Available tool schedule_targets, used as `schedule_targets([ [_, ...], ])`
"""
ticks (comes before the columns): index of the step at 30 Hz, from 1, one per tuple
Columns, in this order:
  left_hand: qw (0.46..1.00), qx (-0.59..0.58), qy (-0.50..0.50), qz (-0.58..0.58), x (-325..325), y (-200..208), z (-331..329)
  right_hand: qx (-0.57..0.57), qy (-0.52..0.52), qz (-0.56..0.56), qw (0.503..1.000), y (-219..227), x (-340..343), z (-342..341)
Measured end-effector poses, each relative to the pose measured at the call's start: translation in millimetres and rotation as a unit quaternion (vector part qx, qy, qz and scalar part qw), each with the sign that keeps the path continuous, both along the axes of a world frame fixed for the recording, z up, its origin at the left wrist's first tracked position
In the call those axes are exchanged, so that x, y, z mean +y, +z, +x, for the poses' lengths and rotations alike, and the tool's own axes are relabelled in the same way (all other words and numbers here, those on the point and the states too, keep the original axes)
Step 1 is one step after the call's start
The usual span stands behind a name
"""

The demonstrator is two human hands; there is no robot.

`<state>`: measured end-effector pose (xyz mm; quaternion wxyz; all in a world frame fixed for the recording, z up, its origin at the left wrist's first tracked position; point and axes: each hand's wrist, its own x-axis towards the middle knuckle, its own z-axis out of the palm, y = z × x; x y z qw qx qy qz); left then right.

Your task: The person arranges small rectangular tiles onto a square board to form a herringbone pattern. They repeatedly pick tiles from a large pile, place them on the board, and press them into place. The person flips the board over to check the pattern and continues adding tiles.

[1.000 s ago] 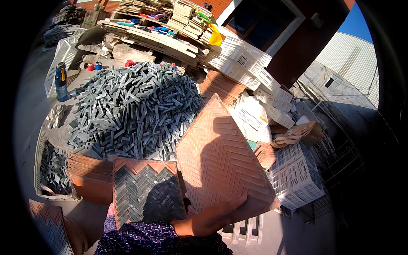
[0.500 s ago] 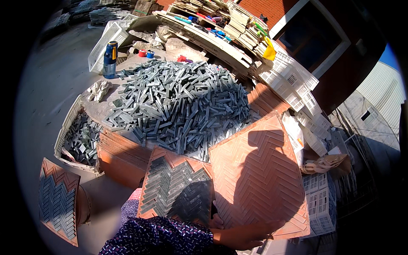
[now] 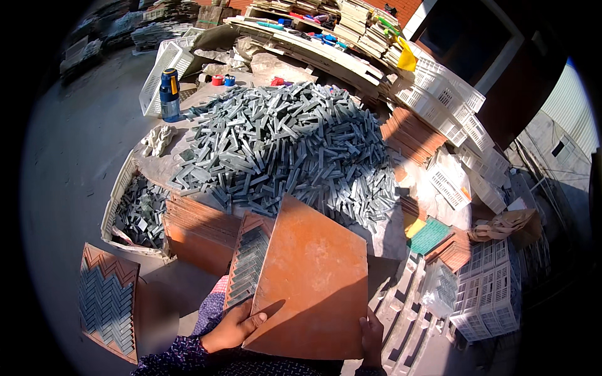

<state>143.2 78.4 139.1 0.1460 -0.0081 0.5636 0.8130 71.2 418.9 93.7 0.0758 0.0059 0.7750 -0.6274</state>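
While both hands grip its lower edge, the plain orange board (image 3: 313, 282) in the head view stands tilted over a herringbone tray (image 3: 249, 264) half filled with grey strips, covering most of it. The left hand (image 3: 235, 327) is closed on the board's lower left edge, thumb lying across its face; the right hand (image 3: 371, 332) clasps the lower right corner, fingers curled over the edge. Beyond lies a big heap of grey strips (image 3: 282, 147) on the surface, with a white crate (image 3: 125, 207) of more strips to the left and a filled tray (image 3: 108, 302) on the floor. A blue bottle (image 3: 169, 95) stands further back. I judge the chief risk to be the board sliding or dropping unevenly on the tray, since the grip sits only at one edge; that could jolt the laid strips out of their pattern. Most of the tray under the board is hidden, the person's sleeves are cut off at the lower edge, and the shaded right side is hard to read.
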Motion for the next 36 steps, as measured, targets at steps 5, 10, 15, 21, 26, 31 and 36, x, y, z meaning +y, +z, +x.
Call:
schedule_targets([
  [5,0.993,-0.078,0.086,-0.012,-19,-42,33,0.001,0.063,-0.032,0.998,-14,-27,-4],
  [10,0.99,-0.091,0.101,-0.029,-31,-68,34,0.022,0.084,0.019,0.996,-15,-42,-14],
  [15,0.988,-0.104,0.111,-0.032,-31,-71,32,0.025,0.081,0.037,0.996,-38,-35,-22],
  [21,0.98,-0.025,0.137,-0.14,-32,-96,38,0.064,0.068,0.073,0.993,-49,-38,-18],
  [26,0.819,0.018,0.163,-0.549,-33,-102,39,0.087,0.082,0.231,0.966,-50,-38,-17],
  [31,0.78,0.029,0.16,-0.604,-48,-100,31,0.077,0.128,0.351,0.924,-44,-35,-19],
  [36,0.867,0.063,0.301,-0.393,-60,-139,-12,0.109,0.094,0.284,0.948,-61,-41,-38],
])
